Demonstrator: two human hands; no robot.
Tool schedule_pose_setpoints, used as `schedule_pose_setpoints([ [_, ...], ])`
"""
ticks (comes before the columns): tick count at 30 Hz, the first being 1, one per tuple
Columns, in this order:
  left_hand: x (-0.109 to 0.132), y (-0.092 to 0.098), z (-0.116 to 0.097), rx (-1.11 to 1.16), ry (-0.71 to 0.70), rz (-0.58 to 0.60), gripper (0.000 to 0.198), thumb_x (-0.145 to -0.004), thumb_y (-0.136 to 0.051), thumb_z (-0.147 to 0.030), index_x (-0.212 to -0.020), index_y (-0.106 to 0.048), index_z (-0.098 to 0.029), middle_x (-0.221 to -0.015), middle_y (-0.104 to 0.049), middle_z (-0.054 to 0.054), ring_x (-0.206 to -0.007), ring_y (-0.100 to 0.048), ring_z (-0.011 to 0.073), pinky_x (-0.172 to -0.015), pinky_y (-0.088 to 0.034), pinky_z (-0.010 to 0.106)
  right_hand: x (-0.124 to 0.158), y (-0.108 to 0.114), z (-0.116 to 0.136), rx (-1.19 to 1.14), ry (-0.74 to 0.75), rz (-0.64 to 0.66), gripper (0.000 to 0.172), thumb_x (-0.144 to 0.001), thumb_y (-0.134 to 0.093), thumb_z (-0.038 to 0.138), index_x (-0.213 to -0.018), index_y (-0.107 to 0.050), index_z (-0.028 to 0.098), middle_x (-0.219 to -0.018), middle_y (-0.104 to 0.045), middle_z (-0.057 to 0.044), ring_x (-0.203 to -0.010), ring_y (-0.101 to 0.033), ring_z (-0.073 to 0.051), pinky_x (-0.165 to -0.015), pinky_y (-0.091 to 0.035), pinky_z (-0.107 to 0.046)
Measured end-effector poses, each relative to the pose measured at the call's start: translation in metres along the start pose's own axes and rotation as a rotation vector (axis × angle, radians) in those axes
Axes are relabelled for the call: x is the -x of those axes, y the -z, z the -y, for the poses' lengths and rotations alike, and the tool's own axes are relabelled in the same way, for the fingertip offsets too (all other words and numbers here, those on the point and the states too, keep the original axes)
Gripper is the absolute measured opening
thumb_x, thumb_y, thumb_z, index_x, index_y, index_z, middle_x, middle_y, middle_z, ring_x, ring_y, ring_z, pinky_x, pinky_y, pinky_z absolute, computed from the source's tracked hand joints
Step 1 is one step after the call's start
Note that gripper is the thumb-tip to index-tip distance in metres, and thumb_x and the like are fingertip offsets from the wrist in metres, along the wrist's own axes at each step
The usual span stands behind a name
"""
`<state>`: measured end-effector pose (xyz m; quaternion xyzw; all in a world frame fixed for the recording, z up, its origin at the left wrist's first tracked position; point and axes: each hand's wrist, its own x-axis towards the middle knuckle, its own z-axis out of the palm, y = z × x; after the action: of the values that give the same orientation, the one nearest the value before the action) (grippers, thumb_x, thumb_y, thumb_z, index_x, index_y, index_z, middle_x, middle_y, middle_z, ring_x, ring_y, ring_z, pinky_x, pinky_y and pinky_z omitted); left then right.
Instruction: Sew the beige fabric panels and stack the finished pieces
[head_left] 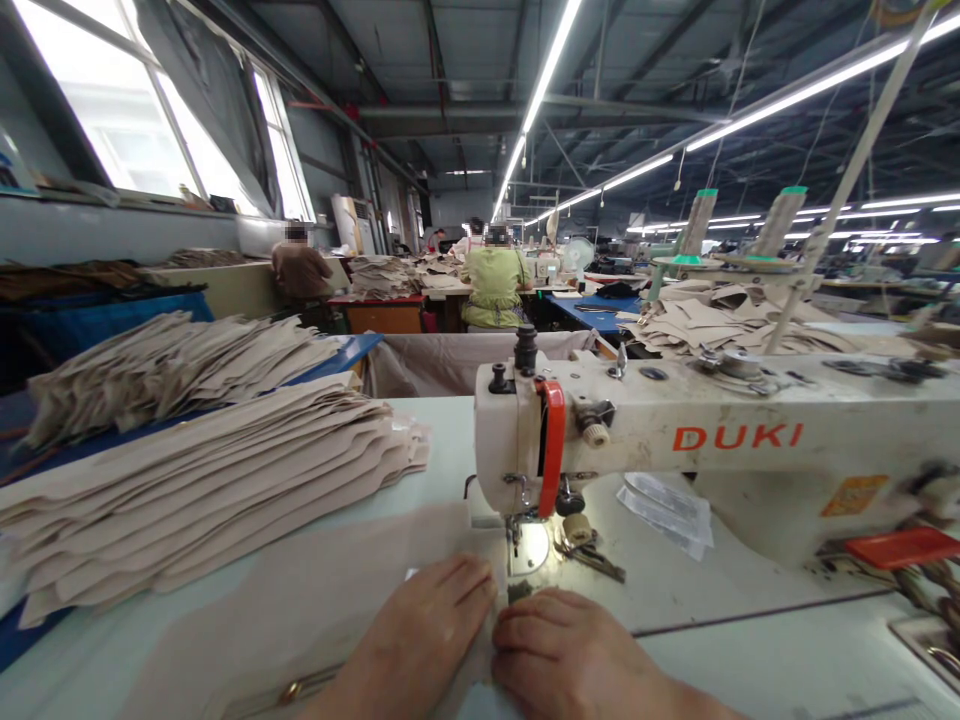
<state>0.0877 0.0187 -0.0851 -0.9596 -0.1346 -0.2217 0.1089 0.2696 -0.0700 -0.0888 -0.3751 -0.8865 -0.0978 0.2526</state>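
Note:
A beige fabric piece (322, 590) lies flat on the sewing table, its right edge under the presser foot (517, 550) of a white sewing machine (720, 440). My left hand (420, 640) rests on the fabric, fingers together and pressed flat, tips just left of the needle. My right hand (562, 650) lies beside it, fingers curled down onto the fabric edge in front of the presser foot. The two hands nearly touch.
A tall stack of cut beige pieces (195, 490) fills the table's left side, another stack (165, 370) behind it. Thread cones (780, 220) stand beyond the machine. Other people (495, 285) sit at benches ahead. A red tray (900, 547) sits at right.

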Motion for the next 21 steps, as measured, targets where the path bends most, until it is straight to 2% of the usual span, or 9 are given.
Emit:
schedule_pose_setpoints([
  [9, 0.002, -0.002, 0.001, 0.015, 0.000, 0.034, 0.029, -0.088, -0.043, -0.001, -0.102, -0.061, -0.018, -0.101, -0.071, 0.004, -0.093, -0.067, 0.0179, -0.086, -0.055, 0.029, 0.001, 0.005, -0.001, -0.146, -0.038, -0.002, 0.014, -0.089, -0.051, 0.015, -0.091, -0.064, 0.019, -0.092, -0.070, -0.003, -0.092, -0.063, -0.015, -0.087, -0.048, -0.024],
  [13, -0.002, 0.003, -0.002, 0.018, 0.008, 0.020, 0.034, -0.087, -0.038, 0.000, -0.099, -0.065, -0.017, -0.098, -0.072, 0.005, -0.091, -0.067, 0.0180, -0.086, -0.055, 0.029, -0.004, 0.016, -0.002, -0.155, -0.229, 0.006, 0.016, -0.089, -0.049, 0.012, -0.090, -0.064, 0.018, -0.086, -0.068, -0.003, -0.083, -0.060, -0.016, -0.081, -0.048, -0.026],
  [16, -0.001, 0.009, -0.004, 0.012, 0.007, 0.013, 0.036, -0.087, -0.038, -0.002, -0.100, -0.068, -0.017, -0.100, -0.073, 0.006, -0.095, -0.067, 0.0178, -0.093, -0.053, 0.029, -0.010, 0.021, -0.004, -0.100, -0.385, 0.073, 0.012, -0.089, -0.054, 0.014, -0.093, -0.065, 0.018, -0.089, -0.066, -0.004, -0.087, -0.058, -0.019, -0.083, -0.047, -0.029],
  [21, 0.016, 0.011, -0.004, 0.047, 0.085, -0.008, 0.033, -0.090, -0.048, -0.021, -0.120, -0.062, -0.019, -0.117, -0.069, 0.007, -0.102, -0.067, 0.0214, -0.092, -0.055, 0.033, -0.016, 0.022, -0.005, -0.029, -0.407, 0.191, 0.005, -0.088, -0.061, 0.017, -0.091, -0.065, 0.018, -0.092, -0.065, -0.003, -0.092, -0.056, -0.019, -0.086, -0.045, -0.030],
])
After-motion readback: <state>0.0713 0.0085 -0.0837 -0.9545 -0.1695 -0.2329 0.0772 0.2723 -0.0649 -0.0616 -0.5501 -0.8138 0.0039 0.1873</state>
